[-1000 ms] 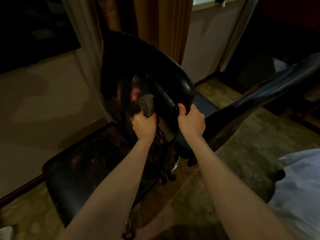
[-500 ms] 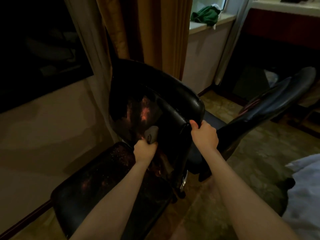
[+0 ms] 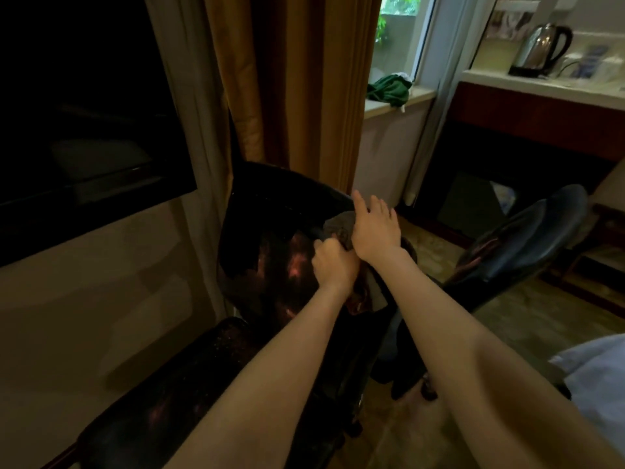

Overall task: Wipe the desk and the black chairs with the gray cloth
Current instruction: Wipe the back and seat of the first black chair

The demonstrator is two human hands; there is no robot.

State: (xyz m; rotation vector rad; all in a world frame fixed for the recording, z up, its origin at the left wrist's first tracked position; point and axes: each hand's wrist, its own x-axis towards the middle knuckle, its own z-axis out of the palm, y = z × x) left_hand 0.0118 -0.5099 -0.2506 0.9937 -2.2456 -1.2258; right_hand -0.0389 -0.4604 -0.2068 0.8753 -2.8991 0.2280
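Observation:
A glossy black chair stands in front of me, its backrest (image 3: 270, 231) upright and its seat (image 3: 189, 401) at lower left. My left hand (image 3: 334, 265) is a fist gripping the gray cloth (image 3: 338, 225), which is bunched against the backrest's upper right edge. Just right of it, my right hand (image 3: 373, 228) lies with fingers spread over the cloth and the chair's top edge; it grips nothing. Most of the cloth is hidden under both hands. A second black chair (image 3: 527, 245) leans at the right.
A dark TV screen (image 3: 84, 113) hangs on the left wall beside a gold curtain (image 3: 287, 96). A green cloth (image 3: 389, 89) lies on the windowsill. A kettle (image 3: 541, 45) stands on the counter at top right. White fabric (image 3: 592, 384) shows at lower right.
My left hand has carried the cloth up the backrest to its top edge. My right hand has let go of the backrest edge and spread its fingers. The view has tilted upward.

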